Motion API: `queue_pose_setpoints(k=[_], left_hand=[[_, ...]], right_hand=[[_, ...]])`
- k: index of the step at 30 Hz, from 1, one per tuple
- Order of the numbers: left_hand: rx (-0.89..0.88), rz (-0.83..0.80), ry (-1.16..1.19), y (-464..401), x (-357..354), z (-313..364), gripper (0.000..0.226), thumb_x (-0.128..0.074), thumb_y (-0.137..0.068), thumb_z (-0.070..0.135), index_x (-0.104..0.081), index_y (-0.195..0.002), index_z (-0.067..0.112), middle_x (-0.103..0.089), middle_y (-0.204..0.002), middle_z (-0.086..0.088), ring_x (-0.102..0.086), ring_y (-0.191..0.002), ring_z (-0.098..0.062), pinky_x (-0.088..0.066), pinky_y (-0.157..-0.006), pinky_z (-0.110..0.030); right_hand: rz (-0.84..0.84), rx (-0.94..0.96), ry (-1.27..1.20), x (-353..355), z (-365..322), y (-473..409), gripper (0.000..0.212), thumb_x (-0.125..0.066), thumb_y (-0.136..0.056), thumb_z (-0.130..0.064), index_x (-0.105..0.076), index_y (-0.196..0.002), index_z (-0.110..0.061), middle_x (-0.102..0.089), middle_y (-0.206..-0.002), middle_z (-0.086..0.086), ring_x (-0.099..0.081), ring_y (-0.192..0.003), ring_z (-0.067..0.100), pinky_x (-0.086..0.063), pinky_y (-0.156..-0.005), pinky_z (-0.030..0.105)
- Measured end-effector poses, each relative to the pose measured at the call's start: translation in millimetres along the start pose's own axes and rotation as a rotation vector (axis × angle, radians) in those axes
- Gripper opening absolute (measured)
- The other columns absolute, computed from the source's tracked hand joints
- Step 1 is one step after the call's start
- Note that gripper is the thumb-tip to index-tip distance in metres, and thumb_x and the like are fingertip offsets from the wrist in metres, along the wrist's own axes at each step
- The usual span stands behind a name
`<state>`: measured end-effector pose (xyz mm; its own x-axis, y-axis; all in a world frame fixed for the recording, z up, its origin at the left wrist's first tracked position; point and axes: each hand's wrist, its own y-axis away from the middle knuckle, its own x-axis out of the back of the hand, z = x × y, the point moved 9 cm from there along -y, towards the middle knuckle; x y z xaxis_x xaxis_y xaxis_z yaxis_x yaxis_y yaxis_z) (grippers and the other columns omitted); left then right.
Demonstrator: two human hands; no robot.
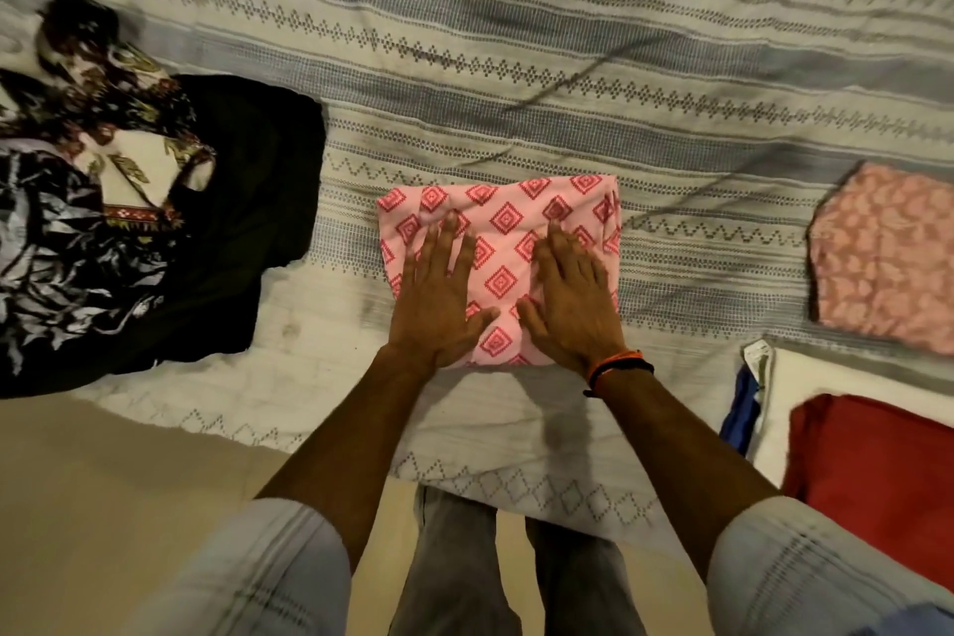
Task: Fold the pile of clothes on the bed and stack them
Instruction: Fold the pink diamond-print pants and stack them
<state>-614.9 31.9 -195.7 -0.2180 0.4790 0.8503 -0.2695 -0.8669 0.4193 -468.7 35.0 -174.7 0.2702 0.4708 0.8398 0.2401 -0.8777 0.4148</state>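
A pink cloth with red diamond motifs (508, 217) lies folded into a rough square on the striped bedspread (568, 67), near the bed's front edge. My left hand (441, 294) rests flat on its left half, fingers spread. My right hand (575, 297) lies flat on its right half, a thread band at the wrist. Neither hand grips anything. To the left sits a loose pile of dark clothes (129, 222): a black garment, a floral printed piece and a black-and-white print. At the right lies a folded pink floral garment (888, 258).
A red fabric item (872, 475) lies on a white surface at the lower right, with a blue strip (741, 418) beside it. The beige floor (103, 506) shows at the lower left, and my legs stand against the bed's front edge.
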Motion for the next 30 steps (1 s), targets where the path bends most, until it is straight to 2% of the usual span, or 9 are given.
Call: queue_pose_setpoints(k=[3, 6, 9, 12, 15, 18, 23, 27, 30], left_hand=[[0.105, 0.081, 0.150, 10.3, 20.6, -4.9, 0.086, -0.068, -0.083, 0.045, -0.029, -0.151, 0.010, -0.015, -0.161, -0.018, -0.016, -0.148, -0.035, -0.022, -0.119, -0.051], [0.430, 0.260, 0.360, 31.8, 33.9, -26.4, 0.090, -0.082, -0.076, 0.032, -0.031, -0.146, 0.010, -0.026, -0.154, -0.019, -0.028, -0.141, -0.036, -0.031, -0.112, -0.050], [0.784, 0.271, 0.628, 50.3, 20.3, -51.7, 0.097, -0.088, -0.068, 0.037, -0.032, -0.141, 0.008, -0.037, -0.142, -0.018, -0.041, -0.130, -0.034, -0.045, -0.103, -0.046], [0.914, 0.247, 0.842, 53.3, 9.9, -59.5, 0.092, -0.091, -0.064, 0.030, -0.039, -0.135, 0.004, -0.048, -0.134, -0.017, -0.051, -0.121, -0.032, -0.049, -0.089, -0.038], [0.950, 0.209, 1.058, 46.4, -4.2, -59.5, 0.081, -0.092, -0.062, 0.022, -0.047, -0.127, 0.006, -0.061, -0.124, -0.009, -0.062, -0.109, -0.027, -0.054, -0.085, -0.034], [0.892, 0.109, 1.198, 35.9, -17.2, -50.9, 0.086, -0.092, -0.048, 0.034, -0.055, -0.123, 0.014, -0.070, -0.117, -0.001, -0.068, -0.103, -0.021, -0.058, -0.086, -0.046], [0.763, 0.066, 1.262, 29.4, -6.5, -31.4, 0.057, -0.079, -0.077, 0.009, -0.056, -0.128, 0.018, -0.068, -0.122, -0.001, -0.064, -0.111, -0.023, -0.055, -0.092, -0.051], [0.689, 0.046, 1.286, 34.1, 17.7, -12.0, 0.055, -0.074, -0.082, 0.005, -0.052, -0.130, 0.019, -0.067, -0.123, -0.001, -0.065, -0.111, -0.022, -0.056, -0.090, -0.051], [0.624, 0.046, 1.265, 35.3, 42.0, 12.0, 0.046, -0.074, -0.082, 0.004, -0.053, -0.120, 0.019, -0.067, -0.121, -0.004, -0.066, -0.108, -0.024, -0.057, -0.087, -0.053]], right_hand=[[0.165, -0.152, -0.221, 29.3, 12.4, 12.6, 0.062, -0.062, -0.085, -0.019, -0.041, -0.140, 0.003, -0.045, -0.140, 0.025, -0.044, -0.128, 0.039, -0.040, -0.108, 0.053], [0.299, -0.357, -0.354, 43.7, 37.0, 25.3, 0.061, -0.068, -0.080, -0.014, -0.043, -0.133, 0.003, -0.046, -0.129, 0.022, -0.046, -0.118, 0.036, -0.043, -0.101, 0.049], [0.254, -0.521, -0.469, 35.3, 57.1, 28.8, 0.066, -0.073, -0.079, -0.018, -0.041, -0.133, 0.002, -0.046, -0.128, 0.020, -0.046, -0.118, 0.034, -0.042, -0.101, 0.047], [0.222, -0.634, -0.649, 22.8, 68.7, 28.4, 0.066, -0.078, -0.077, -0.025, -0.046, -0.129, -0.001, -0.053, -0.125, 0.015, -0.052, -0.115, 0.032, -0.045, -0.100, 0.046], [0.147, -0.697, -0.791, 15.3, 69.9, 22.3, 0.065, -0.079, -0.081, -0.028, -0.043, -0.129, -0.005, -0.056, -0.113, 0.002, -0.055, -0.102, 0.021, -0.047, -0.090, 0.034], [0.076, -0.682, -0.845, 8.6, 63.7, 13.6, 0.061, -0.075, -0.086, -0.025, -0.039, -0.131, -0.008, -0.056, -0.111, 0.001, -0.051, -0.097, 0.019, -0.044, -0.086, 0.033], [0.080, -0.604, -0.877, 12.8, 53.5, 13.4, 0.045, -0.070, -0.090, -0.020, -0.046, -0.127, -0.013, -0.063, -0.120, 0.003, -0.059, -0.104, 0.023, -0.046, -0.087, 0.036], [0.143, -0.572, -0.899, 44.5, 50.6, 31.4, 0.042, -0.068, -0.091, -0.017, -0.047, -0.128, -0.013, -0.061, -0.115, 0.000, -0.055, -0.098, 0.016, -0.044, -0.083, 0.032], [0.187, -0.564, -0.930, 70.8, 53.7, 51.3, 0.039, -0.067, -0.092, -0.014, -0.048, -0.126, -0.013, -0.057, -0.108, -0.005, -0.054, -0.098, 0.015, -0.043, -0.082, 0.030]])
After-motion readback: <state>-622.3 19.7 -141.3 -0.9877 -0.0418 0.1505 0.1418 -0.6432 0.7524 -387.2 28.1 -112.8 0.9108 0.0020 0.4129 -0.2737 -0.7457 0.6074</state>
